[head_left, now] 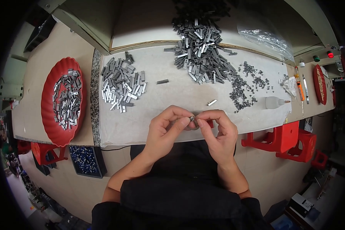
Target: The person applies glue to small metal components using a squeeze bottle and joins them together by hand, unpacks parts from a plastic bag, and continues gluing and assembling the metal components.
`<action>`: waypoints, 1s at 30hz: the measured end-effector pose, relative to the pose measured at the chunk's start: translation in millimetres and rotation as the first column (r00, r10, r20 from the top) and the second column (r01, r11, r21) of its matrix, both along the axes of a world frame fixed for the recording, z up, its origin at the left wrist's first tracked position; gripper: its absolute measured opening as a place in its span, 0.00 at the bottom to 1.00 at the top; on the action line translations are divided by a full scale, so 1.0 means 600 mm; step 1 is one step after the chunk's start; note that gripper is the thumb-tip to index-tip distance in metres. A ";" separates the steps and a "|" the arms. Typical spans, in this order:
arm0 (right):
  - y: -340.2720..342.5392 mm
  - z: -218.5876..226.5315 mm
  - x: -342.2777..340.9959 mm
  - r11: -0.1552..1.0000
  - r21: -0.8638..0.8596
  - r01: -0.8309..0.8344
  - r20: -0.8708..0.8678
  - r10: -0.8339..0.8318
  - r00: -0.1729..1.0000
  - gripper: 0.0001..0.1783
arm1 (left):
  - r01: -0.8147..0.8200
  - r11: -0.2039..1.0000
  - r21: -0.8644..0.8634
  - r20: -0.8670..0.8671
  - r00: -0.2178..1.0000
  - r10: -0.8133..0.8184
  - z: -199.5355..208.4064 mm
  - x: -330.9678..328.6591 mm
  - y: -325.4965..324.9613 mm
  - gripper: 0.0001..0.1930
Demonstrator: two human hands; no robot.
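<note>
Near the front edge of the table, my left hand (165, 131) pinches a small metal part (192, 119) between thumb and forefinger. The fingertips of my right hand (219, 129) are closed against the same part from the other side, and they hide much of it. Just beyond my hands lies a single metal bar piece (212, 102). A darker bar piece (162, 81) rests farther off to the left. Loose metal bar pieces form a pile (122, 82) at the left and a larger heap (203, 53) at the far middle. Tiny metal parts (243, 90) lie scattered on the right.
At the left stands a red scalloped tray (46, 96) holding metal pieces. On the right are a white squeeze bottle (273, 102), an orange marker (300, 90), tweezers (306, 89) and a red dish (319, 71). Red stools (287, 136) stand below the table edge.
</note>
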State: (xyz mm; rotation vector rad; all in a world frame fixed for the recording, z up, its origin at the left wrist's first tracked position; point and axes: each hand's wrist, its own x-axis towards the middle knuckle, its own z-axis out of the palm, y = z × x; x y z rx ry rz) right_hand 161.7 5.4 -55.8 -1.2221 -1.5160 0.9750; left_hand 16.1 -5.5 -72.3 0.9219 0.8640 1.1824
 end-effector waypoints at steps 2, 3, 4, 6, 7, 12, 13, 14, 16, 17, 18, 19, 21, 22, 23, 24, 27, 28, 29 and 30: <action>0.001 0.001 0.000 1.000 -0.003 -0.002 0.009 0.002 1.000 0.04 | 0.006 1.000 -0.002 -0.001 1.000 -0.006 0.000 0.000 0.000 0.05; 0.002 0.000 0.000 1.000 0.006 -0.012 0.007 0.012 1.000 0.04 | 0.006 1.000 -0.002 0.000 1.000 -0.006 0.001 0.000 0.000 0.05; 0.003 0.000 0.000 1.000 0.016 -0.022 0.004 0.022 1.000 0.04 | 0.003 1.000 -0.002 -0.002 1.000 -0.003 0.001 0.000 0.000 0.06; 0.001 0.000 -0.002 1.000 0.017 -0.015 -0.010 0.016 1.000 0.04 | 0.000 1.000 -0.001 -0.004 1.000 0.000 0.002 -0.001 0.000 0.06; 0.001 -0.001 -0.002 1.000 0.017 -0.010 -0.025 0.010 1.000 0.04 | 0.014 1.000 -0.013 0.004 1.000 -0.014 0.001 -0.002 0.000 0.06; 0.000 -0.003 0.000 1.000 0.020 -0.014 -0.021 0.015 1.000 0.04 | 0.054 0.998 -0.013 -0.024 0.998 -0.055 -0.003 -0.007 0.004 0.08; 0.000 -0.002 0.000 1.000 0.018 -0.020 -0.025 0.021 0.999 0.04 | 0.053 0.999 -0.006 -0.025 0.998 -0.053 -0.003 -0.005 0.004 0.08; -0.001 -0.002 0.000 1.000 0.018 -0.021 -0.025 0.022 0.999 0.04 | 0.051 0.999 0.000 -0.027 0.998 -0.051 -0.003 -0.005 0.003 0.09; -0.001 -0.002 0.001 0.999 0.022 -0.035 -0.005 0.035 0.999 0.05 | 0.051 0.999 0.008 -0.035 0.998 -0.051 -0.005 -0.005 0.002 0.09; -0.001 -0.002 0.001 0.999 0.022 -0.034 -0.005 0.034 0.999 0.05 | 0.052 0.999 0.017 -0.043 0.998 -0.051 -0.006 -0.005 0.003 0.09; -0.001 -0.002 0.001 0.999 0.032 -0.038 0.001 0.038 0.999 0.05 | 0.053 0.998 0.017 -0.043 0.998 -0.053 -0.006 -0.005 0.003 0.09; -0.002 -0.001 0.001 0.998 0.041 -0.042 0.006 0.042 0.999 0.06 | 0.056 0.998 0.025 -0.047 0.997 -0.054 -0.006 -0.005 0.003 0.08; -0.002 0.003 -0.001 0.998 0.042 -0.049 0.006 0.049 0.999 0.06 | 0.060 0.998 0.033 -0.051 0.997 -0.058 -0.004 -0.004 0.002 0.07; -0.003 0.006 -0.002 0.997 0.042 -0.057 0.008 0.057 0.998 0.07 | 0.043 0.999 0.026 -0.040 0.998 -0.042 -0.003 -0.002 0.001 0.06; -0.003 0.008 -0.003 0.998 0.042 -0.055 0.008 0.055 0.998 0.07 | 0.026 0.999 0.018 -0.029 0.999 -0.026 -0.002 0.000 0.000 0.06; -0.003 0.009 -0.003 0.998 0.019 -0.060 0.001 0.060 0.998 0.07 | 0.028 0.999 0.019 -0.029 0.999 -0.028 -0.002 0.000 0.000 0.06; -0.001 0.012 -0.007 0.997 0.044 -0.069 0.041 0.067 0.997 0.07 | 0.024 0.999 0.044 -0.005 1.000 -0.024 -0.008 -0.001 -0.003 0.08; 0.001 0.013 -0.007 0.993 0.093 -0.070 0.091 0.062 0.994 0.07 | 0.035 0.998 0.051 -0.006 0.999 -0.035 -0.008 -0.001 -0.002 0.08; 0.001 0.012 -0.006 0.993 0.094 -0.069 0.091 0.061 0.994 0.07 | 0.047 0.997 0.059 -0.008 0.999 -0.046 -0.009 -0.001 -0.002 0.09; 0.001 0.009 -0.006 0.989 0.133 -0.063 0.119 0.047 0.992 0.07 | 0.048 0.997 0.060 -0.008 0.999 -0.047 -0.008 -0.001 -0.002 0.09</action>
